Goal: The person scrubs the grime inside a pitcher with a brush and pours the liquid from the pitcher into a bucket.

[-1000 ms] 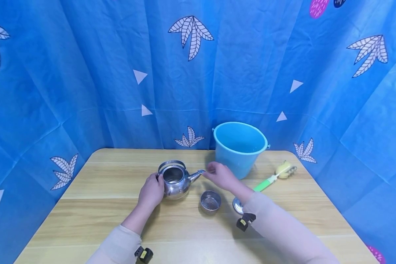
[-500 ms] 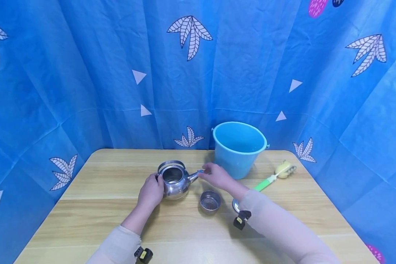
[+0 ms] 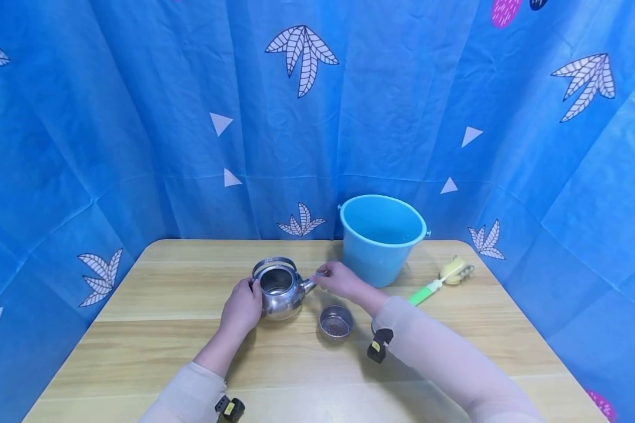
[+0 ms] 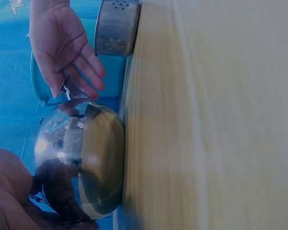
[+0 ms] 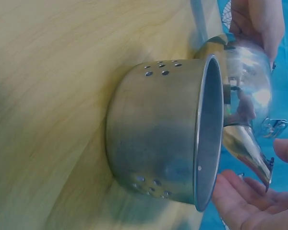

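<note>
A shiny metal teapot (image 3: 283,302) without a lid stands on the table, its spout pointing right. My left hand (image 3: 242,305) grips its left side, thumb up at the rim by the raised handle (image 3: 275,259). At the spout (image 5: 247,148), my right hand (image 3: 341,279) has its thumb and fairly straight fingers on either side of the tip. The right wrist view shows a gap between thumb and spout; whether the fingers touch it I cannot tell. In front of that hand sits a metal strainer cup (image 3: 336,322) with small holes.
Behind the right hand stands a light blue bucket (image 3: 376,261). A green-handled brush (image 3: 424,295) with a yellow sponge head (image 3: 453,271) lies to the right. My right sleeve hides most of a round metal piece beside the strainer. Blue curtain surrounds the wooden table (image 3: 296,376).
My right hand has moved left, from the spout's tip further along the spout. The left hand and teapot have stayed in place. The right sleeve now covers more of the round metal piece.
</note>
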Demonstrator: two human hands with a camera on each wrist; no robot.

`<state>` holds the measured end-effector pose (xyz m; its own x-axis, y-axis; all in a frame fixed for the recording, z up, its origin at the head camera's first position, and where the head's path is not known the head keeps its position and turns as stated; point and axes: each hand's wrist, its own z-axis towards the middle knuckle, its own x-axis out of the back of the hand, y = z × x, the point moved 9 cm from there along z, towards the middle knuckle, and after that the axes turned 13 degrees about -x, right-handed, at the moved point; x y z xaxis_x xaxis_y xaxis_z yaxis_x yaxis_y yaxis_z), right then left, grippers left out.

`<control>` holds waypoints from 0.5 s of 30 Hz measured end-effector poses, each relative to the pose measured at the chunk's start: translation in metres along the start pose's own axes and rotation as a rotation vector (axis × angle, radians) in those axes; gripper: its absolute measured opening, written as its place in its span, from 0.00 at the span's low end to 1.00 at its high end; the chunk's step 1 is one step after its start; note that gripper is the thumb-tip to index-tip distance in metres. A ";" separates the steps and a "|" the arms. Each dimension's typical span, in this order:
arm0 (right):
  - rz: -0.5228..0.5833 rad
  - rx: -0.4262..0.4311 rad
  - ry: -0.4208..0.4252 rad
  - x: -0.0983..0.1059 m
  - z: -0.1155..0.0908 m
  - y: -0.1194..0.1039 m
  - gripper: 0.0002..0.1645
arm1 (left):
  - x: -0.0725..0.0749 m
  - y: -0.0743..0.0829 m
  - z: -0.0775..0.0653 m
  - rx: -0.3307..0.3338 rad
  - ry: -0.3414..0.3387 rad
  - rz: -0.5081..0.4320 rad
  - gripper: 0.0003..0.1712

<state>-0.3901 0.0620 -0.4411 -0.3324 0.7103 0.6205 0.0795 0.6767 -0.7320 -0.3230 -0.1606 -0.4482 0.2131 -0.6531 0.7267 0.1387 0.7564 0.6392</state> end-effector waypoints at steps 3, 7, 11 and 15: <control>0.031 -0.011 -0.026 -0.004 0.002 0.000 0.22 | 0.000 0.001 0.000 -0.004 0.003 0.001 0.30; 0.053 -0.031 -0.045 -0.008 0.004 0.002 0.19 | 0.000 0.001 0.000 -0.006 -0.001 0.004 0.31; 0.067 -0.057 -0.052 -0.011 0.006 0.004 0.18 | -0.001 0.000 0.001 -0.004 -0.002 0.006 0.31; 0.116 -0.080 -0.078 -0.014 0.009 0.005 0.19 | -0.001 -0.001 0.001 -0.001 -0.005 0.005 0.31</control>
<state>-0.3934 0.0531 -0.4558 -0.3881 0.7697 0.5069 0.1949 0.6061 -0.7711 -0.3238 -0.1604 -0.4492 0.2090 -0.6494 0.7311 0.1383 0.7598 0.6353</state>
